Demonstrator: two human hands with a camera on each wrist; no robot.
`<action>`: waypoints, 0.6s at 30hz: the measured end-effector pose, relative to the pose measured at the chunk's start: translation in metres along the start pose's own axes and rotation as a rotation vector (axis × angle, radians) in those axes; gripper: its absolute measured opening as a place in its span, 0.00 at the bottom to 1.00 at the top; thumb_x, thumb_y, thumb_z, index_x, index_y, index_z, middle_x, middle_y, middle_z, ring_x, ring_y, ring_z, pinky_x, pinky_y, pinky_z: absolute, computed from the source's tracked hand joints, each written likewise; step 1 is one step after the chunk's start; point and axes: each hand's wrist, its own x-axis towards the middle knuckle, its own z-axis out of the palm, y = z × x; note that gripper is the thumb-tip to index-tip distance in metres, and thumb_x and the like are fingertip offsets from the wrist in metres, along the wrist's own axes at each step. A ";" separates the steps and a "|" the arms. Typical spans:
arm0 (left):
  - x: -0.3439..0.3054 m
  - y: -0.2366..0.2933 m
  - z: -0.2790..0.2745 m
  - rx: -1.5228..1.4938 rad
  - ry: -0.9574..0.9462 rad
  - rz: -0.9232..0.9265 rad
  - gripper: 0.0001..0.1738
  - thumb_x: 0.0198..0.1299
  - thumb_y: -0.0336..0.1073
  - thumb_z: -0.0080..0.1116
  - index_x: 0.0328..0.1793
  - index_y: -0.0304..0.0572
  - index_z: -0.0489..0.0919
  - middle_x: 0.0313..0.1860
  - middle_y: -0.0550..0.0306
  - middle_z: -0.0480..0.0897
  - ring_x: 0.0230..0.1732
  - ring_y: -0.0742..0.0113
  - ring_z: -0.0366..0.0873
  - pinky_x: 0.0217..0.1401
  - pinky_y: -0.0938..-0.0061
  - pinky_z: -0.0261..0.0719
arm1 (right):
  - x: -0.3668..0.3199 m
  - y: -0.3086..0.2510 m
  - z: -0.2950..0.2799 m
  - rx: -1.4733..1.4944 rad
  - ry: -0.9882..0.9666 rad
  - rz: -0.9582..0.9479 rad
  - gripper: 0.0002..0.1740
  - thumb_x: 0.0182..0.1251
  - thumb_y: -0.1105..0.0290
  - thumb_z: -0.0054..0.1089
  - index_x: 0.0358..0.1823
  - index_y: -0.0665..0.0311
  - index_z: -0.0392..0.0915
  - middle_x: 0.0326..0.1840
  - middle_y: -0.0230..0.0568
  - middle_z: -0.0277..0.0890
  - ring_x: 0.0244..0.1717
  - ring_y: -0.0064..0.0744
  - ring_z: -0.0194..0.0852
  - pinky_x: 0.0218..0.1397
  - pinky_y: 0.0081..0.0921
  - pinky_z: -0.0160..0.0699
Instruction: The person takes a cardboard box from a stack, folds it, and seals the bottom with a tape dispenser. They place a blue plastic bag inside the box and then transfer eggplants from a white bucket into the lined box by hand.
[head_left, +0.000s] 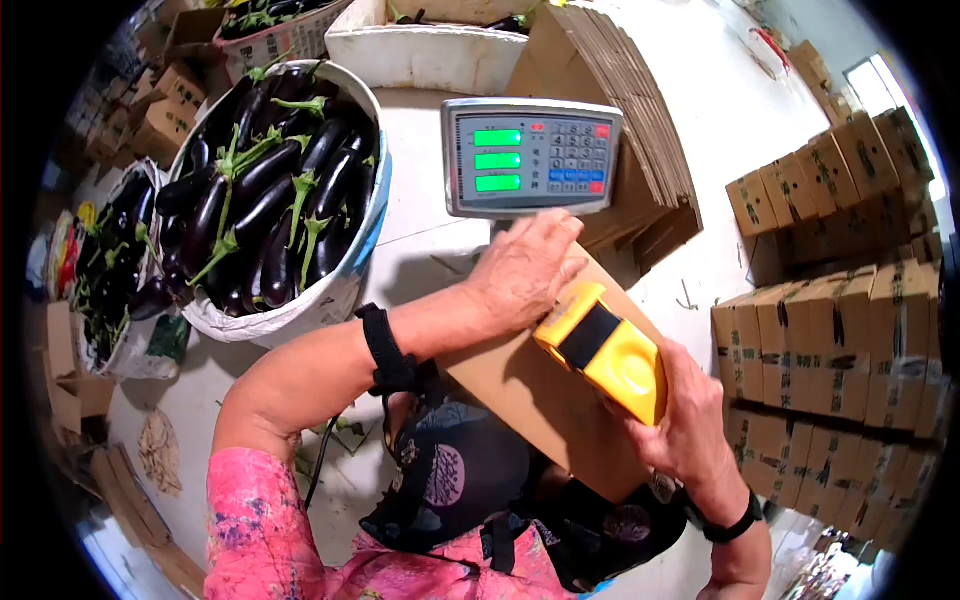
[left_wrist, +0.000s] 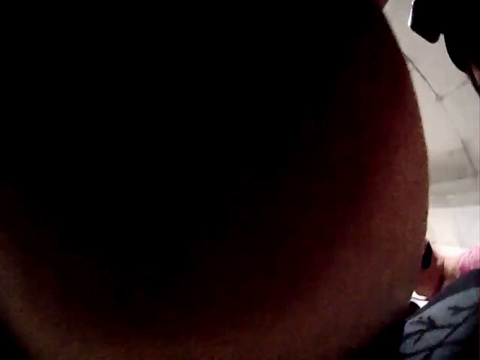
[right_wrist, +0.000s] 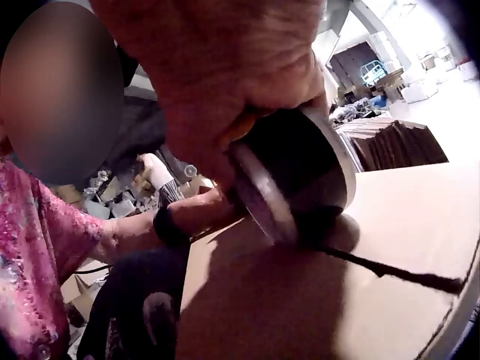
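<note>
A glossy yellow tape dispenser (head_left: 628, 372), rounded, dented on one face and crossed by a broad black band (head_left: 590, 337), is held above smooth, flat brown cardboard (head_left: 525, 405). It is gripped at its near end by the right hand (head_left: 688, 415). The cardboard's far end is covered by the left hand (head_left: 525, 270), fingers relaxed. Beside them, shiny purple eggplants (head_left: 265, 190) are heaped in a round white tub (head_left: 235, 322).
</note>
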 end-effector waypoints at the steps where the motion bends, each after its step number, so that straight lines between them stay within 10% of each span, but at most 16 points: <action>1: 0.003 -0.005 0.003 0.129 -0.016 0.068 0.26 0.71 0.45 0.52 0.67 0.35 0.71 0.68 0.40 0.71 0.64 0.41 0.73 0.67 0.55 0.73 | 0.001 0.000 -0.003 0.012 -0.017 -0.004 0.32 0.42 0.68 0.72 0.50 0.68 0.68 0.36 0.58 0.72 0.39 0.63 0.75 0.42 0.46 0.78; 8: 0.005 0.021 -0.013 0.256 -0.302 -0.264 0.20 0.72 0.42 0.46 0.66 0.45 0.74 0.70 0.49 0.70 0.69 0.48 0.70 0.62 0.57 0.79 | -0.055 0.028 -0.037 -0.095 -0.076 0.020 0.36 0.48 0.62 0.77 0.56 0.69 0.70 0.42 0.59 0.77 0.42 0.61 0.80 0.45 0.42 0.82; 12: 0.004 0.020 -0.012 0.450 -0.279 0.005 0.25 0.73 0.47 0.45 0.71 0.46 0.70 0.59 0.40 0.78 0.56 0.43 0.78 0.59 0.53 0.76 | -0.133 0.058 -0.043 -0.067 0.016 0.081 0.34 0.48 0.62 0.77 0.55 0.67 0.70 0.38 0.55 0.77 0.38 0.56 0.81 0.42 0.40 0.81; 15: 0.005 0.024 -0.008 0.316 -0.203 -0.201 0.26 0.74 0.48 0.46 0.72 0.45 0.69 0.51 0.33 0.80 0.54 0.38 0.78 0.58 0.53 0.74 | -0.164 0.080 -0.029 -0.060 0.062 0.057 0.34 0.46 0.65 0.74 0.56 0.65 0.70 0.36 0.52 0.76 0.36 0.53 0.80 0.40 0.40 0.80; 18: 0.003 0.017 -0.007 0.294 -0.177 -0.172 0.26 0.72 0.52 0.47 0.71 0.53 0.72 0.61 0.41 0.79 0.60 0.40 0.77 0.61 0.52 0.76 | -0.182 0.098 -0.023 -0.032 0.128 0.070 0.34 0.46 0.65 0.74 0.56 0.64 0.70 0.35 0.51 0.75 0.34 0.54 0.79 0.39 0.40 0.80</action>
